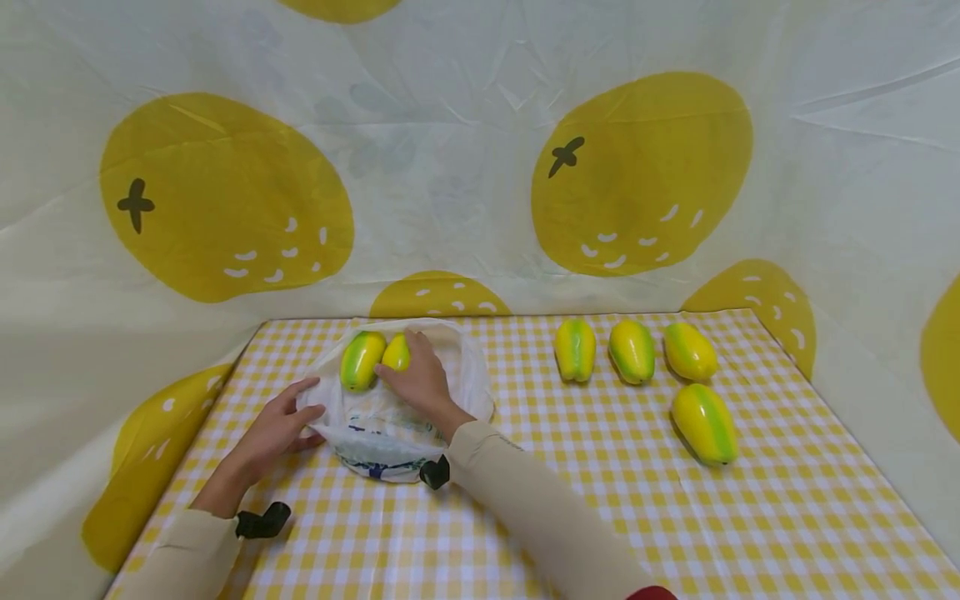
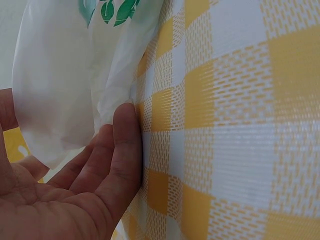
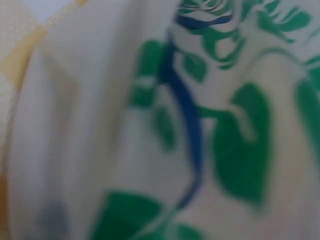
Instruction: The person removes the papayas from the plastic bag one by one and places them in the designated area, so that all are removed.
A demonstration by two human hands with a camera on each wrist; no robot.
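Note:
A white plastic bag (image 1: 341,417) with green and blue print lies on the table, its mouth spread wide. My left hand (image 1: 273,429) holds the bag's left edge; in the left wrist view its fingers (image 2: 120,155) lie under the plastic, close to the tablecloth. Inside the bag is one yellow-and-green papaya (image 1: 362,361). My right hand (image 1: 422,379) reaches into the bag and grips a second papaya (image 1: 397,353) beside the first, partly covering it. Printed plastic (image 3: 165,130) fills the right wrist view, so that hand is hidden there.
On the right of the table stand several more papayas: three in a back row, a left one (image 1: 576,351), a middle one (image 1: 632,352) and a right one (image 1: 690,352), and another (image 1: 705,425) in front. A checked tablecloth (image 1: 570,483) covers the table. Fruit-printed curtain (image 1: 450,183) hangs behind.

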